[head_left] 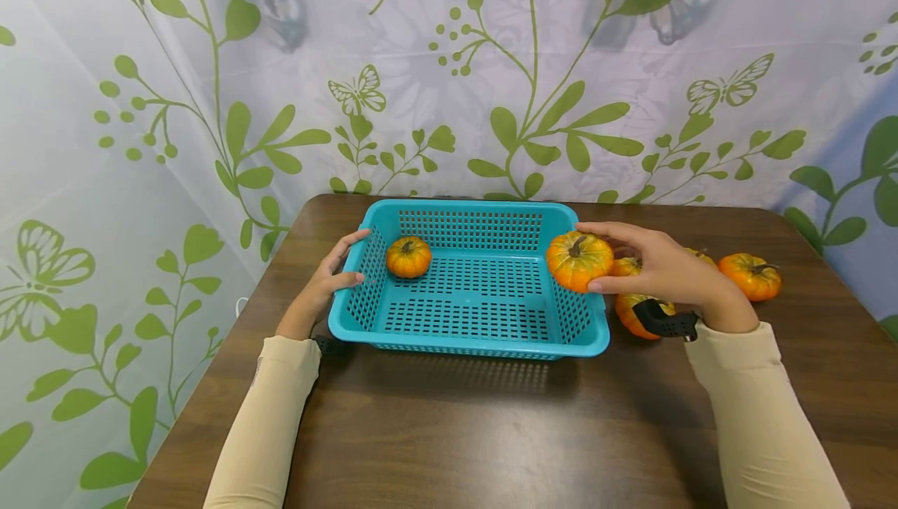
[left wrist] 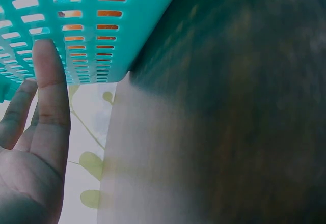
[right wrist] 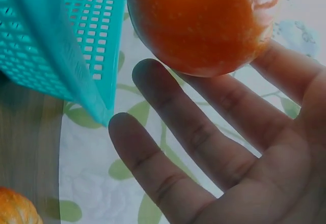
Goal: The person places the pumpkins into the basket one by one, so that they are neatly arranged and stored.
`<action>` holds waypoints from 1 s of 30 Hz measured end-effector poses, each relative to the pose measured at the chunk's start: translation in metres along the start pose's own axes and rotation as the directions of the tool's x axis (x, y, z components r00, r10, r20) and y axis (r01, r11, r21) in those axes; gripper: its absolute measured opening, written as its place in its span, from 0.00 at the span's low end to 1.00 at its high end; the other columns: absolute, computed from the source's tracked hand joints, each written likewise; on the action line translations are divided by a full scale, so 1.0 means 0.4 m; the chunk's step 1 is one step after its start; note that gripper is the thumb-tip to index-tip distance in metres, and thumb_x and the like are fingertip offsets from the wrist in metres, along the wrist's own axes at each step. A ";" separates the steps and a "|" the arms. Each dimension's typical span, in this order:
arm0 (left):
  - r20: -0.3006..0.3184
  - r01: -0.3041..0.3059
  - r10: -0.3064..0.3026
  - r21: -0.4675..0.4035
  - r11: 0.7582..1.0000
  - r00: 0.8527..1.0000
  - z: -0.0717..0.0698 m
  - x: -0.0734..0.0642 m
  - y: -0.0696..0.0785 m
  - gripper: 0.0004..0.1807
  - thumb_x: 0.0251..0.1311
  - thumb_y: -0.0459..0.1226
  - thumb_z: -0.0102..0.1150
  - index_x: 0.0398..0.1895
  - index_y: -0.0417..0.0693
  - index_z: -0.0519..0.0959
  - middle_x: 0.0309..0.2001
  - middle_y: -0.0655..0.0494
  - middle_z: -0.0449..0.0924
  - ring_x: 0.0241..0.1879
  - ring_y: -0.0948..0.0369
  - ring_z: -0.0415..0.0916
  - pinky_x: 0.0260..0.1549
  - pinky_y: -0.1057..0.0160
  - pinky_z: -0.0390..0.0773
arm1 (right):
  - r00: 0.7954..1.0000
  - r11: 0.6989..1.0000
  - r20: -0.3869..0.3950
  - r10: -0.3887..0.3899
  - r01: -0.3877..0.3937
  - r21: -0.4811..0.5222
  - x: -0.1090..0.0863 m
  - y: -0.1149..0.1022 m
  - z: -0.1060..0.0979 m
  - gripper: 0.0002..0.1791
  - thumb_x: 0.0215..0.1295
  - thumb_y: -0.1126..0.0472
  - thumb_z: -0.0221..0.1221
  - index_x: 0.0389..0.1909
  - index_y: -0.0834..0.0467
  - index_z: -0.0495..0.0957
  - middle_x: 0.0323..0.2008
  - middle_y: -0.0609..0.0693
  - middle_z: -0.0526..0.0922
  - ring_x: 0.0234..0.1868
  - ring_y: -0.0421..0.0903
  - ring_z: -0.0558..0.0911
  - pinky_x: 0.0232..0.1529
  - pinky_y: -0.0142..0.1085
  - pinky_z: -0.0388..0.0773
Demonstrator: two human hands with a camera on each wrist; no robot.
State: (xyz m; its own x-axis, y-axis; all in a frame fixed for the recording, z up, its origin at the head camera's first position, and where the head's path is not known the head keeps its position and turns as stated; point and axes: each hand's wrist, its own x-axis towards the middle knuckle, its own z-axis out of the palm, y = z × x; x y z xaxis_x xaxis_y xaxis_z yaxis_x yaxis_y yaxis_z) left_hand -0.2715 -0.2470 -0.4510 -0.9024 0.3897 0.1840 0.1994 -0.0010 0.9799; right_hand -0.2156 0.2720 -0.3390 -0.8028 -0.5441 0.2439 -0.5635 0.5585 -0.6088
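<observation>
A turquoise plastic basket [head_left: 463,347] with slotted walls lies on the brown table. My left hand [head_left: 324,283] holds its left side, thumb over the rim and straight fingers [left wrist: 51,91] against the outer wall. One small orange pumpkin [head_left: 408,257] sits inside, by the left wall. Over the basket's right rim, my right hand [head_left: 655,267] grips another orange-yellow pumpkin [head_left: 579,261] between thumb and fingers, its stem upward. From below, the right wrist view shows this pumpkin's smooth orange side, with two lower fingers [right wrist: 163,89] extended beneath it, close to the basket edge.
Several more pumpkins stand on the table [head_left: 491,431] right of the basket: one pumpkin [head_left: 749,277] farthest right, another pumpkin [head_left: 634,318] beside the basket, others partly hidden behind my right hand. A leaf-patterned curtain [head_left: 435,72] hangs along the table's back edge.
</observation>
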 end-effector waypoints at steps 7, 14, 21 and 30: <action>0.006 -0.008 0.008 -0.016 1.000 1.000 -0.001 -0.001 -0.002 0.40 0.65 0.32 0.52 0.83 0.57 0.62 0.74 0.26 0.58 0.54 0.52 0.79 0.51 0.58 0.85 | 0.997 0.999 0.072 0.028 -0.030 0.030 0.039 -0.010 0.007 0.43 0.62 0.65 0.77 0.77 0.63 0.71 0.66 0.63 0.81 0.59 0.58 0.85 0.56 0.29 0.79; 0.009 -0.024 0.024 -0.004 1.000 1.000 -0.004 0.002 -0.006 0.41 0.64 0.32 0.53 0.83 0.58 0.63 0.75 0.26 0.58 0.57 0.52 0.76 0.52 0.59 0.84 | 0.991 0.997 0.129 0.036 -0.044 0.058 0.076 -0.018 0.017 0.42 0.63 0.63 0.76 0.76 0.64 0.71 0.59 0.60 0.85 0.49 0.54 0.88 0.48 0.39 0.87; 0.007 -0.024 0.024 -0.005 1.000 1.000 -0.005 0.002 -0.006 0.41 0.64 0.32 0.53 0.83 0.57 0.63 0.75 0.25 0.58 0.58 0.50 0.76 0.52 0.58 0.84 | 0.986 0.993 0.164 0.011 -0.030 0.117 0.122 -0.028 0.033 0.41 0.64 0.65 0.75 0.76 0.65 0.70 0.62 0.59 0.83 0.54 0.53 0.86 0.53 0.41 0.85; 0.003 -0.020 0.020 -0.005 1.000 1.000 -0.006 0.005 -0.006 0.43 0.63 0.31 0.53 0.85 0.49 0.59 0.77 0.27 0.58 0.62 0.47 0.73 0.53 0.58 0.84 | 0.979 0.976 0.203 -0.022 -0.022 0.216 0.189 -0.019 0.062 0.40 0.65 0.68 0.74 0.76 0.67 0.69 0.71 0.63 0.75 0.60 0.55 0.83 0.68 0.49 0.78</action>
State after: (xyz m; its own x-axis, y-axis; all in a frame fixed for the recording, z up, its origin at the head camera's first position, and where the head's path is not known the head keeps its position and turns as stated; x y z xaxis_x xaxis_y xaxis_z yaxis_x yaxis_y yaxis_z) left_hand -0.2746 -0.2484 -0.4529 -0.8970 0.3924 0.2036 0.2158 -0.0133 0.9763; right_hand -0.2673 0.2112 -0.3347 -0.7338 -0.6721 0.0992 -0.4900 0.4225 -0.7625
